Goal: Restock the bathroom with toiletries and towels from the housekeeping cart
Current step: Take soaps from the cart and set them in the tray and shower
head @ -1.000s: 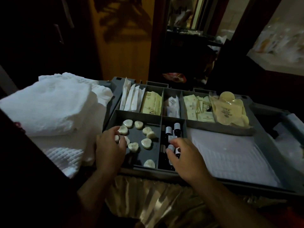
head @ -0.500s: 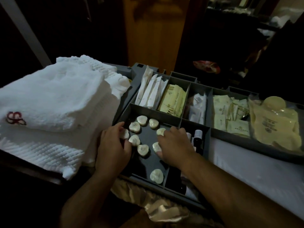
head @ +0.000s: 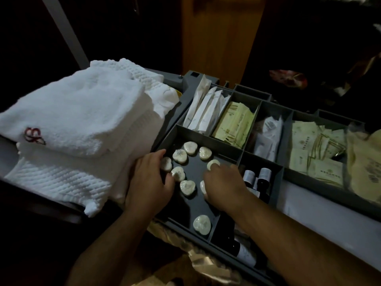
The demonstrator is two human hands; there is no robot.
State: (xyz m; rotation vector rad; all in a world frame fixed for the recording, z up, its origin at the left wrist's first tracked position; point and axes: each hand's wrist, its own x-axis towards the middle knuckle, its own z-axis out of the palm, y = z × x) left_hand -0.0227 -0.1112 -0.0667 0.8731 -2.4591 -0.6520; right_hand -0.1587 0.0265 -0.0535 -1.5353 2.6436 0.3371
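Soaps (head: 187, 187): small white heart-shaped wrapped pieces, loose in the near-left compartment of the grey tray (head: 208, 139). One lies alone by the compartment's near edge; the others gather toward its far-left corner.
View: head camera, looking down on the cart top; light dim.
Left hand (head: 150, 182): over the compartment's left edge, knuckles up, fingers bent down onto the soaps there, thumb tip against another. Whether it grips any: cannot tell.
Right hand (head: 224, 188): over the compartment's right side, fingers curled close together, one fingertip on top of a soap, another soap showing at the thumb side. Held or only touched: cannot tell.
Bottles (head: 265, 174): dark with pale caps, upright in the narrow compartment just right of the soaps; more lie flat toward its near edge.
Far row of tray, left to right: long white packets (head: 206, 108) standing tilted; yellow sachets (head: 235, 122); white wrapped packs (head: 268, 129); cream sachets (head: 309, 145).
Clear bag (head: 367, 168): at the tray's right edge, yellowish contents, partly cut off by the frame.
Towels (head: 78, 120): folded white stack at the cart's left end, against the tray's left wall; red monogram (head: 34, 136) near the top towel's near-left corner.
White sheet (head: 329, 219): flat, right of the bottle compartment, along the near edge.
Wooden door (head: 222, 38): behind the cart's far side.
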